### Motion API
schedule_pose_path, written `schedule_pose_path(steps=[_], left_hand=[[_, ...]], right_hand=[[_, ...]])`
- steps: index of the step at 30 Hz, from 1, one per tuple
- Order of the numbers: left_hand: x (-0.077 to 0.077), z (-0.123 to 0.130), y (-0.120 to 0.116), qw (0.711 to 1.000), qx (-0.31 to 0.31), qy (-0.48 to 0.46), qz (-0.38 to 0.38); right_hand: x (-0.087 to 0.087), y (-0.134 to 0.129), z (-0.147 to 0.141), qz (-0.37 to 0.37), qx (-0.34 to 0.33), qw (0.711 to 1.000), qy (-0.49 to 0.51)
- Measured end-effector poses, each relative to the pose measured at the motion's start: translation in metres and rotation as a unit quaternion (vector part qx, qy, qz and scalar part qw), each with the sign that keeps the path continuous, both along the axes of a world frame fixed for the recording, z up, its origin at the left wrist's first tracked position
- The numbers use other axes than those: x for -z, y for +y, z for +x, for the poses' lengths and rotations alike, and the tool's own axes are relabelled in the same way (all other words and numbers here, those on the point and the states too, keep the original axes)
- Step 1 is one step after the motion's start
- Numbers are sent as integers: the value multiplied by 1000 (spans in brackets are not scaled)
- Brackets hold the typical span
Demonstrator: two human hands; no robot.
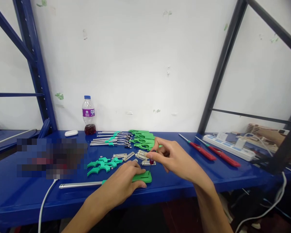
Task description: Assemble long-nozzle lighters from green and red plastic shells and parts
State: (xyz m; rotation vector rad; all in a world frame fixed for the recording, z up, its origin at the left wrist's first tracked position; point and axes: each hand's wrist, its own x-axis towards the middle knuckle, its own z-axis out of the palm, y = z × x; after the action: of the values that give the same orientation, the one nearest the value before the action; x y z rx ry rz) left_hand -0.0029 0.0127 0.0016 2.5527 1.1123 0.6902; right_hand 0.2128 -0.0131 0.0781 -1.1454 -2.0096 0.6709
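Observation:
My left hand [122,181] is closed around a green long-nosed lighter [146,177] lying near the table's front edge, its metal tube pointing left. In my right hand [177,158] a small screwdriver [151,161] with a dark red handle is pinched between thumb and fingers. Its thin shaft points down at the right end of the lighter's handle; whether the tip sits in a screw is too small to tell. Just beyond my hands lie several clear and metal lighter inserts [129,156] and a cluster of teal plastic pieces [104,165].
Behind are green handle shells [142,139] and metal lighter tubes with wires [104,142]. Two red lighters [202,151] and a power strip [229,148] lie right. Back left stand a bottle [88,116] and a white case [71,133]. A cable [45,197] crosses the left edge.

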Motion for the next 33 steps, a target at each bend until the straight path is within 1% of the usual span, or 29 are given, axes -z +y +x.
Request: schedule_pose_path(steps=[3, 5, 6, 8, 10, 11, 13, 17, 19, 20, 22, 23, 25, 27, 29, 31, 33], left_hand=[[-2, 0, -5, 1000, 16, 20, 17], [-2, 0, -9, 999, 20, 31, 40], [-3, 0, -11, 998, 19, 36, 55], [-4, 1, -14, 995, 11, 45, 94], [-6, 2, -18, 990, 0, 57, 132], [-8, 2, -19, 986, -4, 60, 153], [-11, 0, -20, 977, -8, 55, 204], [-19, -10, -18, 947, -9, 5, 322], [-24, -16, -17, 933, -12, -18, 359], [-27, -19, -17, 928, -16, -26, 372], [-34, -22, -18, 922, -22, -30, 385], [-37, -23, -19, 921, -22, -30, 388], [-42, -24, -20, 917, -13, -29, 397], [-44, -23, -21, 914, -6, -26, 404], [-44, -22, -21, 913, -5, -23, 407], [-42, -20, -20, 915, -3, -18, 403], [-40, -20, -19, 913, -11, -14, 408]], right_hand=[[-1, 0, 0, 32, 13, 999, -2], [-4, -1, 4, 86, 36, 995, 29], [-5, -2, 7, 122, 55, 989, 58], [-9, -3, 15, 194, 96, 967, 132], [-12, -3, 24, 225, 98, 946, 210], [-12, -3, 28, 220, 86, 941, 243], [-11, 1, 32, 186, 55, 936, 293], [-5, 15, 28, 143, -12, 931, 336], [-2, 19, 22, 116, -50, 942, 312], [-1, 20, 18, 100, -58, 955, 272], [0, 16, 8, 79, -55, 984, 148], [0, 13, 3, 78, -52, 992, 81], [-1, 7, -6, 89, -65, 994, -17], [-2, 3, -12, 95, -89, 990, -52], [-2, 2, -15, 88, -96, 990, -58], [-2, 2, -15, 84, -82, 991, -61], [-3, 1, -13, 96, -38, 993, -57]])
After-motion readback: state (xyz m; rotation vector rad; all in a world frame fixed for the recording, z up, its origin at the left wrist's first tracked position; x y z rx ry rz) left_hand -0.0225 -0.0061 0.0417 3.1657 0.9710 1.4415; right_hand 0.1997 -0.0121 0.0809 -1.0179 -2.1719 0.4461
